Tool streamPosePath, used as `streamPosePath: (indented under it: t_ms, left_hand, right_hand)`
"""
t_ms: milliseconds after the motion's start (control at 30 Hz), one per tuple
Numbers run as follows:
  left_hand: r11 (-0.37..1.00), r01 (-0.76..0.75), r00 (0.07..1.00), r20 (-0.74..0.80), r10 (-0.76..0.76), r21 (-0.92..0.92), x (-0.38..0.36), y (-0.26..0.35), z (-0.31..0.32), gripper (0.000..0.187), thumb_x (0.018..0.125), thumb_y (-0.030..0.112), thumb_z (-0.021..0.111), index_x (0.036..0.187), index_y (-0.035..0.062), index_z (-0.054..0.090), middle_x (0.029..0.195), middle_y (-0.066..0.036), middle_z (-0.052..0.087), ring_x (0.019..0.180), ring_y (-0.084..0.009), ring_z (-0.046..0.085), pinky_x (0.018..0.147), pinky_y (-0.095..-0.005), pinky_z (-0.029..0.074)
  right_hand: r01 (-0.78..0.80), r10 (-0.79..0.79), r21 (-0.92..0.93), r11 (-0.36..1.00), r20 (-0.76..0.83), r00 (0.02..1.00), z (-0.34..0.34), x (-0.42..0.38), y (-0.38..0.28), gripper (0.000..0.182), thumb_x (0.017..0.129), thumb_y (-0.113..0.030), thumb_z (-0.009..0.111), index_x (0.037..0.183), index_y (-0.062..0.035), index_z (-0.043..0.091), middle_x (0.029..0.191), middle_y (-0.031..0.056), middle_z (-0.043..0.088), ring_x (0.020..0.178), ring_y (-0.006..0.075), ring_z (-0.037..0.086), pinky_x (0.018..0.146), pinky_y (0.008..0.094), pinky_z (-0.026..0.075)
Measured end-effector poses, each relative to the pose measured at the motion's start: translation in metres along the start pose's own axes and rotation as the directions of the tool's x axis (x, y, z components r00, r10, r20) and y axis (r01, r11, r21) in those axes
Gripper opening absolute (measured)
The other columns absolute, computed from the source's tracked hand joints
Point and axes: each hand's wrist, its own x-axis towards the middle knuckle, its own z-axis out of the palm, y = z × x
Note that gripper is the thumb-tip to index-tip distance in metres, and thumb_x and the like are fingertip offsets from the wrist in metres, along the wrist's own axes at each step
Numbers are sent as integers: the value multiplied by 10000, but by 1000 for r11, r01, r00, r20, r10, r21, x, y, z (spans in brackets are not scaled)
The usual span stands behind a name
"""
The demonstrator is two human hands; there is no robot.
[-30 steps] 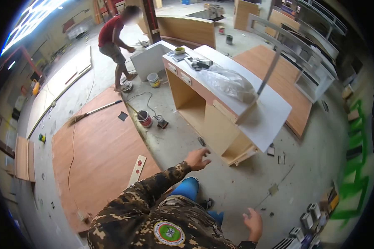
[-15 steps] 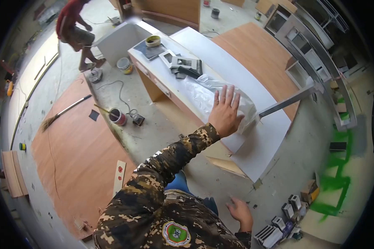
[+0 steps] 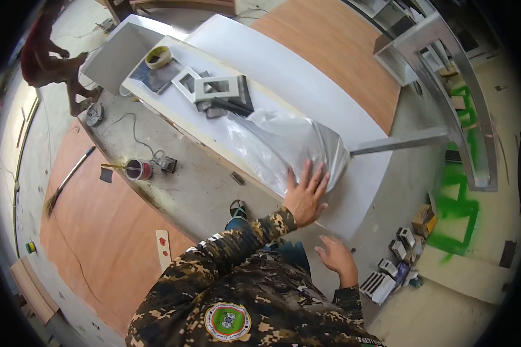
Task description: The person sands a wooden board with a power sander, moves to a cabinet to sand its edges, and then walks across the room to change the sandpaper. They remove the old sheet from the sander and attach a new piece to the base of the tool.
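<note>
The left hand (image 3: 305, 195) is pressing flat, fingers spread, on the clear plastic bag (image 3: 283, 144) lying at the near end of the white worktop (image 3: 364, 179). The right hand (image 3: 337, 256) is hovering open and empty just off the worktop's near edge.

The left hand (image 3: 304, 195) lies flat with fingers spread on the near end of a clear plastic bag (image 3: 278, 147) that rests on a white top (image 3: 364, 185), while the right hand (image 3: 337, 258) hangs open in the air just below, touching nothing. Past the bag on the same top sit white frames (image 3: 214, 88), dark pieces and a tape roll (image 3: 157, 56); a grey bar (image 3: 399, 141) reaches in from the right to the bag's end. On the floor to the left stand a red can (image 3: 138, 169) and a broom (image 3: 66, 182) on a brown board (image 3: 98, 231), and another person (image 3: 49, 58) bends at the top left.
</note>
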Motion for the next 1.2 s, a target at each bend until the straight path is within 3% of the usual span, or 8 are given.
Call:
streamPosePath:
  t_ms: [267,533,733,833,1000,1067,1133,1200]
  left_hand:
    - [998,-49,998,36,48,30,-5,-2,-1,877,890,529,595,1562,65,277,1640,-219,141,1508,-479,53,1056,-786,187]
    - [992,-123,992,32,122,23,-8,-12,-14,880,786,466,744,1515,119,396,1612,-204,197,1505,-472,72,1058,-779,230]
    - [881,-259,963,-175,204,-397,-55,-26,-43,314,842,158,739,1139,75,680,1292,-162,572,1306,-322,475,1052,-475,403]
    - [395,-161,987,-143,76,-905,-77,12,-71,216,888,120,702,1098,86,666,1229,-139,576,1211,-279,511,1049,-423,393]
    - [14,-506,842,-491,225,-862,-81,111,-131,299,878,116,696,1152,56,590,1244,-112,450,1252,-245,415,1097,-401,304]
    - [-127,-599,747,-609,267,-791,-80,155,-154,284,885,84,653,1163,75,593,1251,-135,441,1230,-271,421,1091,-421,302]
    - [-172,-664,660,-678,323,-728,-73,191,-171,158,919,114,578,1074,126,609,1229,-176,439,1164,-325,461,1033,-465,351]
    - [-217,-715,558,-729,396,-665,-64,219,-177,262,894,64,600,1152,53,559,1202,-140,447,1140,-287,439,1033,-425,325]
  right_hand:
    - [-173,173,18,985,-165,971,-25,39,-14,342,871,-240,675,1155,-49,669,1096,195,688,1008,404,649,863,469,521]
    - [-52,39,-118,992,-108,993,-27,50,22,365,853,-189,701,1175,-22,661,983,222,703,927,395,678,822,444,529]
    - [68,-71,-109,992,-26,997,-30,54,53,367,865,-182,698,1184,-4,655,929,231,712,882,395,694,791,438,536]
    - [179,-172,-143,973,55,983,-33,59,70,363,865,-203,698,1167,-6,663,922,229,712,861,396,694,777,443,537]
    - [373,-358,-108,922,136,924,-33,80,110,339,858,-163,704,1157,-9,661,847,191,703,801,358,688,730,417,536]
    - [8,-98,302,953,284,954,-42,86,118,326,859,-181,708,1135,-11,671,817,194,699,774,365,681,712,425,530]
    - [-422,79,581,696,522,849,-43,85,127,315,860,-199,712,1112,-12,681,787,197,695,746,371,674,693,433,524]
    - [-609,105,642,465,643,758,-40,72,138,311,861,-208,714,1101,-13,686,772,198,693,732,374,670,684,437,521]
